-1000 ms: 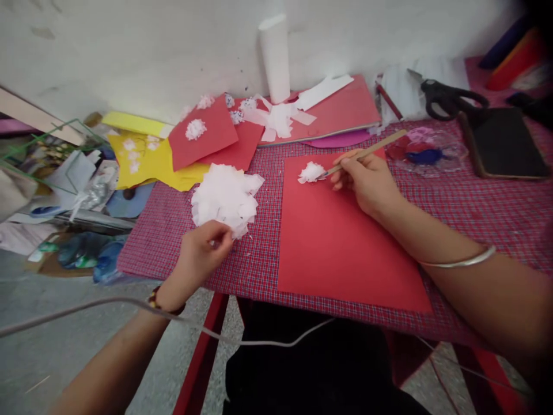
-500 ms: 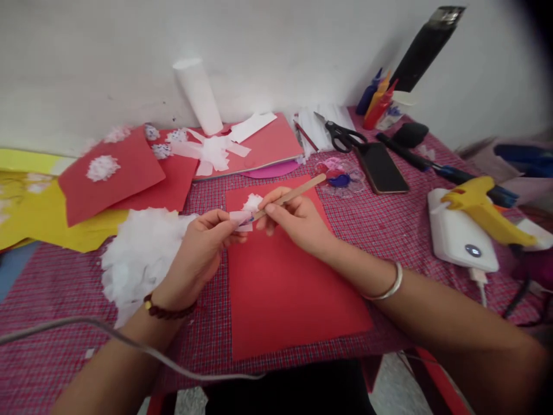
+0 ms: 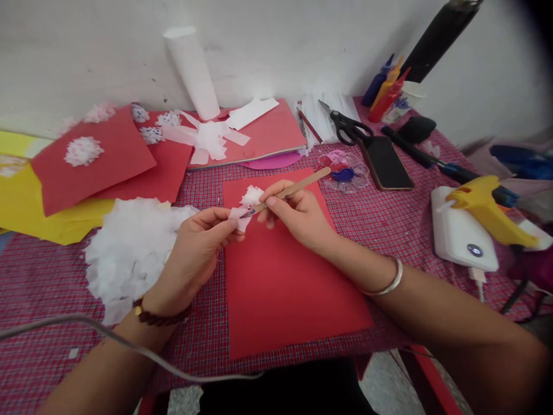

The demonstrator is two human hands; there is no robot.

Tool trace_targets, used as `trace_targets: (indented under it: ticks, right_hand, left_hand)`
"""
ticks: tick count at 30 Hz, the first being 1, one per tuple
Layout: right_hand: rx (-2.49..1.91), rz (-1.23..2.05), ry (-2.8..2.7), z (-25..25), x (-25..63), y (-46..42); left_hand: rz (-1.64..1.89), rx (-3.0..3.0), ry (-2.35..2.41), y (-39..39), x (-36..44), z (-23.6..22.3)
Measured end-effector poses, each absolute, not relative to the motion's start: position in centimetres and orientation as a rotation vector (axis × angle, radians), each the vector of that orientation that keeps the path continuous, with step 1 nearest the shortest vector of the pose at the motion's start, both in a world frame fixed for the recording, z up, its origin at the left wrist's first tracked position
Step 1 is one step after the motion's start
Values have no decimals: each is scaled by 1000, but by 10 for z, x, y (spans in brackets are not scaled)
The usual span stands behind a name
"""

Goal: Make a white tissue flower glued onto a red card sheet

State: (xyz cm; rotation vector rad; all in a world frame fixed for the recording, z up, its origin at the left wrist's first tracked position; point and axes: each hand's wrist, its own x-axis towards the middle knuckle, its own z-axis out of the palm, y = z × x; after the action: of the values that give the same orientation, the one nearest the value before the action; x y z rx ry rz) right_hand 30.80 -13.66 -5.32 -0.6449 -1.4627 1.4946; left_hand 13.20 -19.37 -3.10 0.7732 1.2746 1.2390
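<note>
Between thumb and fingers, my left hand [image 3: 202, 242] pinches a small piece of white tissue paper [image 3: 240, 221]. A wooden craft stick [image 3: 302, 183] is gripped in my right hand [image 3: 300, 218]; its lower tip, smeared with dark blue, touches the tissue piece. Both hands are above a red paper sheet [image 3: 285, 282] lying on the checked cloth. A white tissue flower [image 3: 251, 196] sits near the sheet's top edge, just behind the fingers. Left of my left hand spreads a pile of white tissue squares [image 3: 129, 253].
Beyond the sheet stands a clear dish of paint [image 3: 343, 174], with scissors [image 3: 345, 124] and a phone [image 3: 386, 163] nearby. A yellow glue gun [image 3: 492, 207] rests on a white power bank [image 3: 460, 230] at right. Red cards [image 3: 116, 173] lie back left. A cable [image 3: 142, 349] crosses the front left.
The tissue piece has turned in my left fingers and now slants downward, with the stick's tip still against it. The whole view has shifted slightly.
</note>
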Motion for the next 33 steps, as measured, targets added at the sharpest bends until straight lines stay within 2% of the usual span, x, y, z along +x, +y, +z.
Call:
trace_targets:
  ticks: [10,16,20,24,28,30,33]
  right_hand:
    - [-619,1584,-1309,-52,305,-136]
    - [-622,1799,-1103,-48,303,-138]
    - [-667,1802,-1088,-45,301,-139]
    - [-731,1674,-1106,-40,302,-136]
    - [-784,1679,-1069,-27,309,-128]
    - [-803,1701,-1063,-19,312,-125]
    - [-808,1685,-1080,-15,313,-122]
  left_hand:
    - [1281,716,1104,-191,130,-32]
    - [1327,784,1173,-192,135,-28]
    - [1374,922,1197,-188,137,-24]
    - [1427,1402,1320,-182,139,-13]
    - [1289,2117,1430,-174,142,4]
    - [1303,2074,1411,-171,144,9]
    - [1385,1680,1310,-166,145,11]
